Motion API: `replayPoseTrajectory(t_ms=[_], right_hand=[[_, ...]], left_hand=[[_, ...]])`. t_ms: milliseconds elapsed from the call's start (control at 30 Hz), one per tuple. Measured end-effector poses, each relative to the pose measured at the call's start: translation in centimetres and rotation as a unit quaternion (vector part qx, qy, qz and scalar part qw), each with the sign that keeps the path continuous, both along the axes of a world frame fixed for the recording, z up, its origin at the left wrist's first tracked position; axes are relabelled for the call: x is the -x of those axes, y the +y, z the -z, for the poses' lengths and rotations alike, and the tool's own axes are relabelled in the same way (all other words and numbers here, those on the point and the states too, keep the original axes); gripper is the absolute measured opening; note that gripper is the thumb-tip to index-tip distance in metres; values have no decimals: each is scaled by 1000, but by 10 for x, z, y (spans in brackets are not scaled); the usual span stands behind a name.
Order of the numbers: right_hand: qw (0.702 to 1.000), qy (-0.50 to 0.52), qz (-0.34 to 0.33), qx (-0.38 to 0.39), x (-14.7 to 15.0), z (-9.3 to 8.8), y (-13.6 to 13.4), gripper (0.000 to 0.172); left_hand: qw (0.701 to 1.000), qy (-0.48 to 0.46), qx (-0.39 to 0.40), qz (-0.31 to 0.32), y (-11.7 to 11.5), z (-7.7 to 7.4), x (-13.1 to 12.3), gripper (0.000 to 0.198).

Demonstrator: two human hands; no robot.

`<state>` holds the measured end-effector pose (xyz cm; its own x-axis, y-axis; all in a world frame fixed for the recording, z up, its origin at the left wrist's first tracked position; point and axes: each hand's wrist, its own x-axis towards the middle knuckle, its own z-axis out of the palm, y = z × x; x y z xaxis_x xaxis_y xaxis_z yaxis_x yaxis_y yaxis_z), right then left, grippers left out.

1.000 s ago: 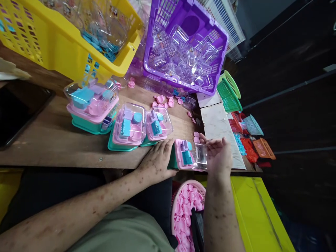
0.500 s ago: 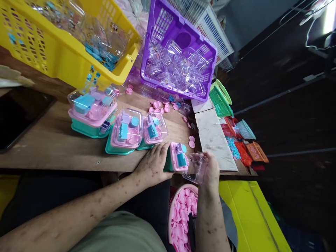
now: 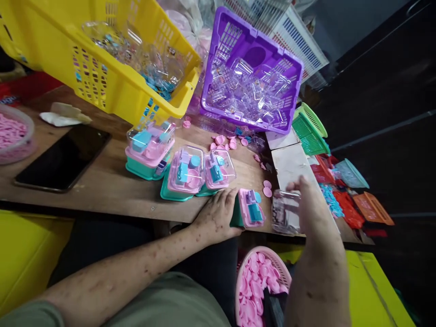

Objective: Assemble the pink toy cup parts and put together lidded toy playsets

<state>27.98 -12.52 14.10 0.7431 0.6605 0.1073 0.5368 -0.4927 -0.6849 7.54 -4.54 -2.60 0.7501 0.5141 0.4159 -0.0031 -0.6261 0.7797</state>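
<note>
My left hand (image 3: 218,213) grips a small toy kitchen set (image 3: 251,210), tipped on its side at the table edge. Its green base is partly behind my fingers, and its pink top with purple and blue parts faces right, uncovered. To the right, my right hand (image 3: 311,204) is around the far side of a clear plastic cover (image 3: 286,212); some fingers are blurred or hidden. The cover is apart from the toy. Left of my left hand stand three similar sets with clear covers: a front one (image 3: 187,177), a smaller-looking one (image 3: 218,172) and a rear one (image 3: 149,152).
A yellow crate (image 3: 129,77) and a purple crate (image 3: 254,122) hold clear covers at the back. Loose pink pieces (image 3: 223,141) lie before them. A phone (image 3: 64,156) lies left. Below the edge is a pink basket (image 3: 241,277) of pink pieces; a white box (image 3: 289,161) stands right.
My right hand and the clear cover have moved right, away from the toy set. The view has shifted left, bringing in the whole phone and a tub of pink pieces.
</note>
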Motion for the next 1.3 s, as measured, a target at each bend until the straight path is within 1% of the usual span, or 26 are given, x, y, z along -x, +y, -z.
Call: replayPoseTrajectory(t_ms=[33,100,167,200,233,300,367,433,467,567,633,700,767,833,933,1067,1200,1300], right_hand=[[998,-50,-17,46,8,-4,15,61],[980,-129,-58,138,24,-7,44,54],[961,-174,-97,192,37,-6,62,47],[955,-181,-117,204,43,-5,65,43],[951,-178,-141,212,47,-4,64,40],[942,-167,-196,215,54,-1,51,39],[933,-161,-252,202,58,3,32,46],[932,-168,-277,161,60,10,14,53],[938,-169,-271,133,61,14,6,52],[962,-161,-217,41,62,29,-6,40],[966,-163,-201,-3,64,33,-8,37],[961,-192,-199,-21,66,31,-5,37],[951,-230,-209,-7,69,24,0,38],[937,-261,-229,23,72,17,5,38],[921,-295,-249,54,76,13,10,35],[912,-317,-252,58,77,16,10,35],[912,-325,-244,58,74,20,7,36],[913,-319,-246,69,73,20,7,36]], left_hand=[[1000,6,0,3,0,-1,0,125],[1000,15,4,7,2,-2,1,123],[1000,17,11,9,3,-3,2,122],[1000,17,14,11,3,-3,2,122],[1000,15,16,13,3,-4,2,122],[1000,9,19,14,3,-4,3,121],[1000,3,19,12,3,-3,2,121],[1000,0,19,14,3,-2,2,120],[1000,-1,21,16,3,-2,2,119],[999,-6,31,20,4,-3,2,116],[999,-5,33,23,5,-3,3,115],[999,-2,30,27,5,-3,4,114],[999,1,31,29,6,-3,4,114],[999,3,41,32,6,-2,3,115],[998,5,56,36,6,-1,3,117],[997,-4,61,38,7,-2,3,118],[998,4,52,36,7,-2,3,118],[999,10,38,33,6,-1,3,116]])
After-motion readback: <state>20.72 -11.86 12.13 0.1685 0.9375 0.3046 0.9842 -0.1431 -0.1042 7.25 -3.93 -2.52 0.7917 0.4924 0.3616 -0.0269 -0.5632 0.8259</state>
